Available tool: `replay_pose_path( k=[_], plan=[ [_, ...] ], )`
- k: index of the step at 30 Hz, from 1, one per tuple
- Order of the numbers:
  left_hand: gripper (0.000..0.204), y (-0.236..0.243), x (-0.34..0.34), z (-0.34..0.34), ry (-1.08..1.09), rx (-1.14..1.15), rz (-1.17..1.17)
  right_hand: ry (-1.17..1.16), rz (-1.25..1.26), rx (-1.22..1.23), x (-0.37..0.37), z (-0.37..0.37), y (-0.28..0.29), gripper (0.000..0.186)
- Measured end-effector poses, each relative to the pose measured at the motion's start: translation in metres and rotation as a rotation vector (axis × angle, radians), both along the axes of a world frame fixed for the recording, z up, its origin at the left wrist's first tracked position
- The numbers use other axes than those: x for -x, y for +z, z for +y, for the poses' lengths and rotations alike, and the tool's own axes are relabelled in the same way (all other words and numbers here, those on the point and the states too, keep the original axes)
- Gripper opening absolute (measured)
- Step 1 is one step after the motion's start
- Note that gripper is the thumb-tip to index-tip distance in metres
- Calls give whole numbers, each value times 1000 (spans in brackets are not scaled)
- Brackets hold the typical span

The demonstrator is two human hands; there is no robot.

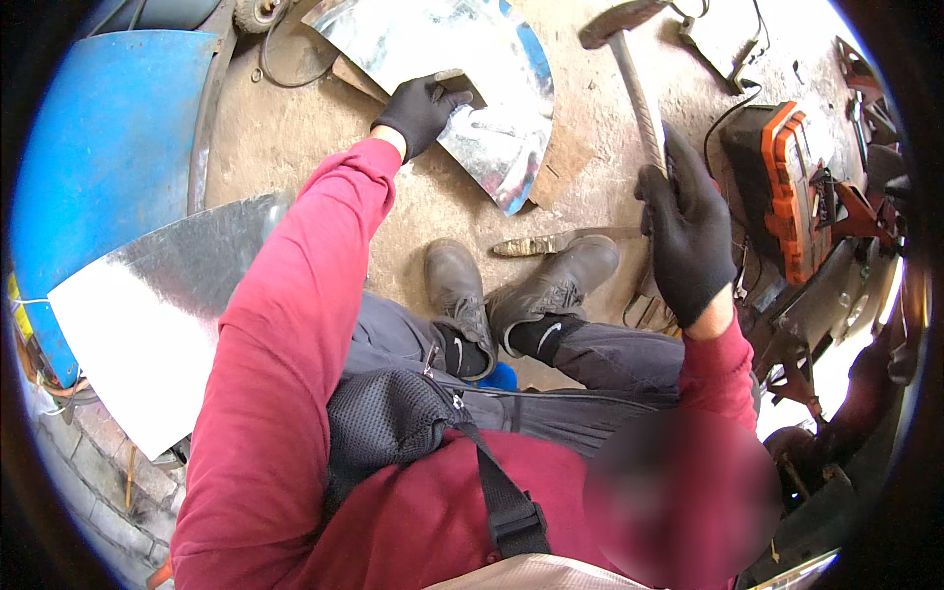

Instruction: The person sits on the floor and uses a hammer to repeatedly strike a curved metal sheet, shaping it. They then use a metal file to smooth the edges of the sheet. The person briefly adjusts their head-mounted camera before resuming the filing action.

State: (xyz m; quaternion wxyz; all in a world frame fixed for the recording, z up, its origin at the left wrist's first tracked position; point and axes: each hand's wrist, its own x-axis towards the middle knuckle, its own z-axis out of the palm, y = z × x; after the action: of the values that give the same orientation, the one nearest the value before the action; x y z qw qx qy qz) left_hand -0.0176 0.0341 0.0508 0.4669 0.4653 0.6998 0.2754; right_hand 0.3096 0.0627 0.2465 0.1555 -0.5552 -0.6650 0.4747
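Head view, looking down: I stand over a rough concrete floor [295, 157], boots [556, 280] close together. My gloved right hand [692, 226] is closed round the pale handle of a hammer [641, 103], its rusty brown head raised away from me. My gloved left hand [423, 113] is curled round a small dark metal piece [450, 75], its exact shape unclear, at the near edge of a sheet [506, 147]. That sheet lies on the floor ahead of me: thin, shiny metal, curved outer edge, blue strip along its right side, brown board [565, 167] beneath. I judge that I am shaping or cutting it; a blow calls for a steady left hand, fingers clear.
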Motion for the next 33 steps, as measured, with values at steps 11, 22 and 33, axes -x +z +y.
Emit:
replay_pose_path(
  k=[11,22,33],
  plan=[
    [35,22,-27,16,-150,-37,273,244,149,-513,41,-8,-12,54],
    [39,-6,-21,-9,50,-124,42,169,115,-548,18,-6,-15,50],
    [50,45,-2,-29,91,-165,246,76,3,-470,-17,-26,70,49]
  ],
)
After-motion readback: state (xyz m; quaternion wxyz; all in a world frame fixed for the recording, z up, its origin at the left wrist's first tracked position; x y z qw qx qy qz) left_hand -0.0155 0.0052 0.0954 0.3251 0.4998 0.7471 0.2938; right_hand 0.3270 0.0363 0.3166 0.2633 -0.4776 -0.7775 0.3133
